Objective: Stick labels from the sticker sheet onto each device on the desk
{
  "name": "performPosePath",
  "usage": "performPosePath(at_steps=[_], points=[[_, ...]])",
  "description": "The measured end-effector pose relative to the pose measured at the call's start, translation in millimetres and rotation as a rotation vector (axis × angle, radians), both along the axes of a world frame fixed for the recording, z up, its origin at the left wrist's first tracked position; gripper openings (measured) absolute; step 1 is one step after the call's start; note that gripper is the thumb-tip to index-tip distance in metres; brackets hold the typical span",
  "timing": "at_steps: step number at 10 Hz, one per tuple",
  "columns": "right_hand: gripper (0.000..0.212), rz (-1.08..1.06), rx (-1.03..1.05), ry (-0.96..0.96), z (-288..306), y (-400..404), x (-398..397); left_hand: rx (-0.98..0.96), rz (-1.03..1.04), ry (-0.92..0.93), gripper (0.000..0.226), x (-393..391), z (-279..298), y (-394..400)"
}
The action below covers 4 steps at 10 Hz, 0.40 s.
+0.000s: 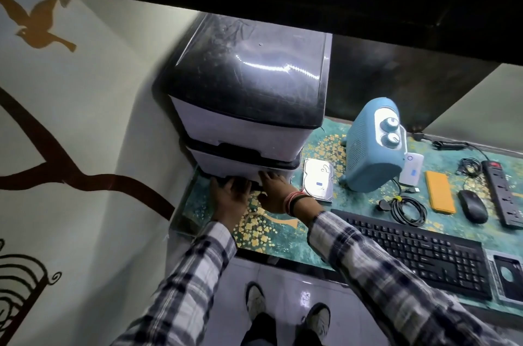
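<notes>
The desk (285,235) wears a green floral cover. A printer (243,108) stands on it at the fingers (268,176) of both hands. Just right of the fingers lies a hard drive (318,178), then a blue heater (370,147), a white power bank (411,170), an orange case (440,193), a mouse (472,205) and a power strip (502,193). Nearer than the fingers, to their right, lie a coiled cable (407,210) and a keyboard (418,255).

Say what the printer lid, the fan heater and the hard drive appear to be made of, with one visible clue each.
Printer lid: probably glossy dark plastic; it shows bright reflections.
Fan heater: likely matte blue plastic; moulded grille, soft sheen.
Hard drive: seemingly bare metal; silvery, dully reflective top.
</notes>
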State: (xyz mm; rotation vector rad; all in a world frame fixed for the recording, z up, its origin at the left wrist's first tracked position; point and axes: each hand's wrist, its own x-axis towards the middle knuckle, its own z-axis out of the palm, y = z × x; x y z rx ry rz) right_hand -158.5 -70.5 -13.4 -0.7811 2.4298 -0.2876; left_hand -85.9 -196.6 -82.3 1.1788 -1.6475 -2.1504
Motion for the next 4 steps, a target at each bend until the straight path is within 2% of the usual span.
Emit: performPosePath(at_steps=[1,2,3,4], points=[[0.074,-0.039,-0.099,-0.003,7.1,18.1,10.0,0.229,0.095,-0.044,0.075,-5.3,11.0,2.7],[0.058,-0.129,-0.264,0.004,12.5,42.9,16.8,0.493,0.162,0.014,0.074,-0.4,27.3,25.3],[0.043,-0.279,-0.419,-0.030,32.5,80.6,26.5,0.483,0.101,0.014,0.074,6.0,43.5,58.1],[0.036,-0.439,-0.632,-0.003,55.5,121.0,28.4,0.422,-0.044,0.050,0.072,5.7,59.6,96.2]])
